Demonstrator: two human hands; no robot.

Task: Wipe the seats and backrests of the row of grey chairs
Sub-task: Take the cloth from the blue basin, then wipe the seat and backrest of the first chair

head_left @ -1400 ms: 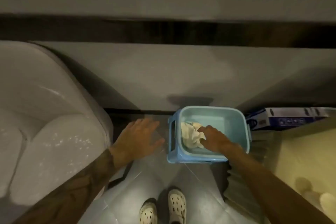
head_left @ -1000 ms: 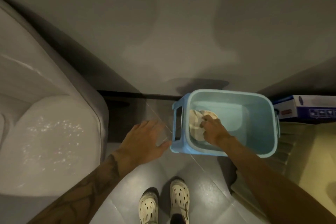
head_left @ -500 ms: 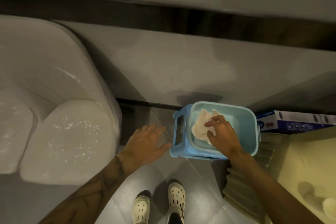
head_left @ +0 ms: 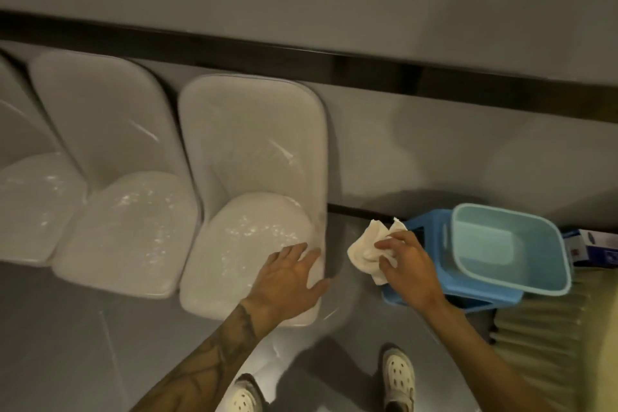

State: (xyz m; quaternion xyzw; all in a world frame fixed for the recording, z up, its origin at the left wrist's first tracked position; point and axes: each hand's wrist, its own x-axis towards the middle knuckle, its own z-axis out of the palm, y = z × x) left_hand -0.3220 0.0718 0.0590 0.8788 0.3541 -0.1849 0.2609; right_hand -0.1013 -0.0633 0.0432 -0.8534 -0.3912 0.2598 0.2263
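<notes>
**Cloth pinched just right of the end chair**

Held a crumpled white cloth (head_left: 363,251) in the right hand (head_left: 406,266), grip pinching it between thumb and fingertips, just right of the end chair (head_left: 247,237) and clear of its seat. Stretched the left hand (head_left: 291,278) over the front right corner of that chair's seat, grip spread with fingers straight and apart; could not tell whether it touched the seat. Saw a second grey chair (head_left: 127,227) and part of a third (head_left: 30,204) ranged to the left of the end chair, all backed against the wall, seats glossy and flecked with glare. Found a pale blue basin (head_left: 485,234) sitting on a blue stool (head_left: 468,293) farther right of the end chair, beyond the right hand. Noted a blue-and-white box (head_left: 592,244) farthest right. Stood in white perforated clogs (head_left: 398,375) on grey floor tiles, in front of the end chair.
</notes>
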